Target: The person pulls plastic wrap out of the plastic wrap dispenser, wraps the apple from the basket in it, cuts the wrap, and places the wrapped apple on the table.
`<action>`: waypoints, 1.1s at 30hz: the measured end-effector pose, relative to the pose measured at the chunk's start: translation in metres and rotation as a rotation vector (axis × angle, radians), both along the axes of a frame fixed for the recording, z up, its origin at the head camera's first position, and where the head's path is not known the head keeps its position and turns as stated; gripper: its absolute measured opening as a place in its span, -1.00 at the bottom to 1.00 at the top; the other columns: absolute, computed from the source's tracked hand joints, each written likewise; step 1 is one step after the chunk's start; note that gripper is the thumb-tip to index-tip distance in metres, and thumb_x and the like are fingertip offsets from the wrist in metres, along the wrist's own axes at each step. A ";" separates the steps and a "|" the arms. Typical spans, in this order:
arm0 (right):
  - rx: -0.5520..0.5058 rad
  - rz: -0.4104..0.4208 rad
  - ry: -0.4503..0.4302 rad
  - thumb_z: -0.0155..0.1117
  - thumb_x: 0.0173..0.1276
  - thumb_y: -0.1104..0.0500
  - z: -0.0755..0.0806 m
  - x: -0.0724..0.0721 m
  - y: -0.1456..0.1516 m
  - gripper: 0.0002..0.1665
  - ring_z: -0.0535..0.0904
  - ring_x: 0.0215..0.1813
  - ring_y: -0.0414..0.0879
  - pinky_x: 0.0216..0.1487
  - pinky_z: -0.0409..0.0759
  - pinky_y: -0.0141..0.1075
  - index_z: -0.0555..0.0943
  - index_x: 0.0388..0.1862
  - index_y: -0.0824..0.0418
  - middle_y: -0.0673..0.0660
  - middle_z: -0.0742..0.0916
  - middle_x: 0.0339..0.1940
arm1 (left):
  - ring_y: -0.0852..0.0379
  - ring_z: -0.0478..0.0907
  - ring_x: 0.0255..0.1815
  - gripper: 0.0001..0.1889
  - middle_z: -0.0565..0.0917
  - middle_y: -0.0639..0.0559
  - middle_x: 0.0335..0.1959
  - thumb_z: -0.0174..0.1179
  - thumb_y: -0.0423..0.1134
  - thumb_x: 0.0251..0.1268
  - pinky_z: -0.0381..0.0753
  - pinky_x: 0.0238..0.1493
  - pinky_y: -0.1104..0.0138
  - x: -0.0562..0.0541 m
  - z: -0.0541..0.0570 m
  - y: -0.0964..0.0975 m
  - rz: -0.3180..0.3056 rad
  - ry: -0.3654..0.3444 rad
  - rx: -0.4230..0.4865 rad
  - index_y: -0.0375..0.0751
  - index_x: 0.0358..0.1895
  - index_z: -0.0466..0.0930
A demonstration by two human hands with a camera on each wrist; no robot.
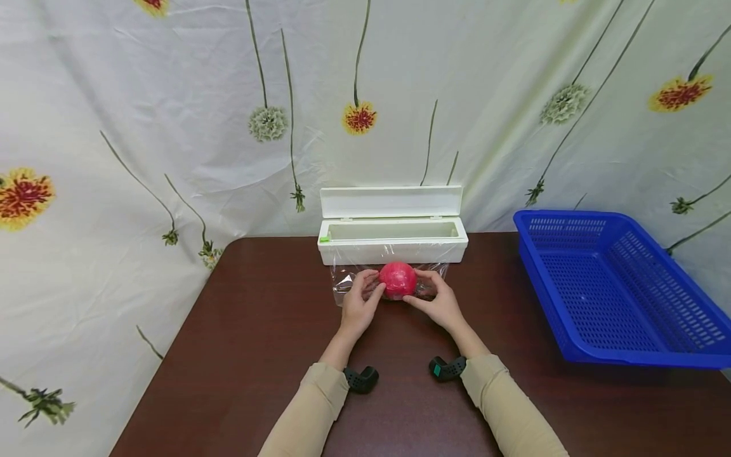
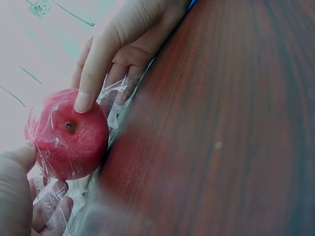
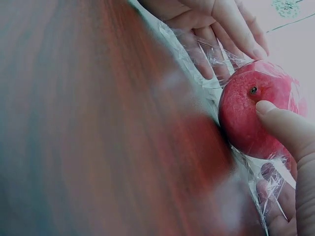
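Left of a perforated basket [image 1: 645, 355], before a white box [image 1: 391, 202], an apple [image 1: 398, 278] in crinkled film [image 1: 344, 283] is held by left hand [image 1: 358, 307] and right hand [image 1: 443, 306].

Three camera views over one table [image 1: 257, 330], as I receive them remotely.
My head view looks forward and down from well back; my wrist views look in close and aslant, from opposite sides, at the red fruit [image 1: 398, 278], sharing it, the left hand [image 1: 358, 307] and the right hand [image 1: 443, 306].
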State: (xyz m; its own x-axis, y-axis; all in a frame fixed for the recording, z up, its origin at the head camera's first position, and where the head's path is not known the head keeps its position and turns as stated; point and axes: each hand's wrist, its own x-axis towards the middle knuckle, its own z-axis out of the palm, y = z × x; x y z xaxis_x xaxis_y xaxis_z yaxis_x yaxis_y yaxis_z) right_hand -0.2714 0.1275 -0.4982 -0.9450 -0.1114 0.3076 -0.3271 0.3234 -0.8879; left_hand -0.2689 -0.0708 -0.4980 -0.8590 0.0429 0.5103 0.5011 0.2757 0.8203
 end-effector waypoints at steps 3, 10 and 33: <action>-0.015 0.013 -0.007 0.49 0.07 0.20 0.003 0.001 -0.001 -0.29 0.50 0.15 0.12 0.02 0.54 -0.02 0.42 0.21 0.25 0.25 0.57 0.17 | -0.02 0.61 -0.04 -0.77 0.64 -0.18 -0.02 0.23 -0.28 0.26 0.60 -0.09 0.21 0.001 0.000 0.000 0.004 0.018 0.021 -0.28 -0.06 0.56; -0.023 0.028 0.004 0.43 0.11 0.31 0.032 0.021 -0.007 -0.34 0.51 0.14 0.19 0.03 0.53 0.00 0.40 0.17 0.43 0.37 0.57 0.14 | 0.03 0.62 -0.06 -0.72 0.63 -0.14 0.02 0.30 -0.25 0.19 0.60 -0.09 0.26 0.007 0.007 0.000 0.007 -0.015 0.014 -0.24 -0.03 0.64; 0.006 -0.040 -0.014 0.50 0.06 0.05 0.003 0.005 -0.001 -0.29 0.51 0.17 0.07 0.10 0.50 -0.05 0.50 0.20 0.19 0.20 0.61 0.14 | -0.35 0.38 0.16 -0.54 0.38 -0.42 0.06 0.25 -0.52 0.13 0.35 0.14 -0.11 0.026 0.034 0.000 -0.192 -0.003 -0.031 -0.56 0.07 0.28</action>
